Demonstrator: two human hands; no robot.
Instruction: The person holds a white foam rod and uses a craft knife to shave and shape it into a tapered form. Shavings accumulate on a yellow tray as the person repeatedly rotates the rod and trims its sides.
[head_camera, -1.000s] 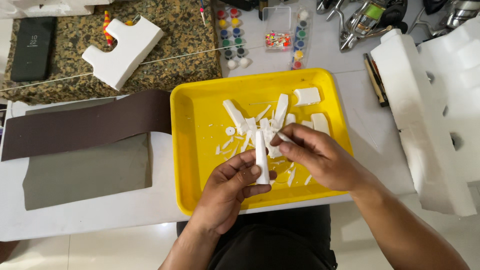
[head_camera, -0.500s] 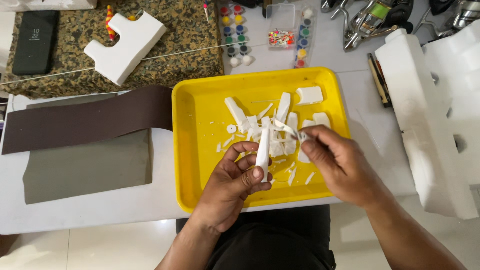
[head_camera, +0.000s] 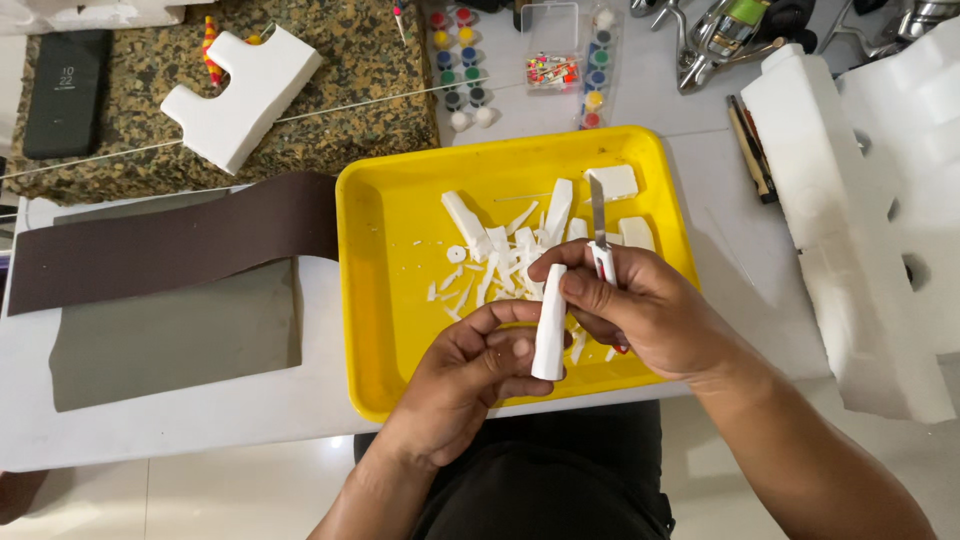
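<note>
white table (head_camera: 200, 420), speckled granite slab (head_camera: 370, 90) at back, pale glossy tiled floor (head_camera: 230, 500).

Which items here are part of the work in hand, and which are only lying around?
In use:
left hand holding white foam stick
right hand holding craft knife
yellow tray with foam offcuts

Lying about:
brown sandpaper strip
grey sheet
paint pots
large foam block
notched foam piece
black phone

tray left half (head_camera: 385, 260) free | foam scraps (head_camera: 500, 260) clutter middle | foam block (head_camera: 850, 230) walls right
</note>
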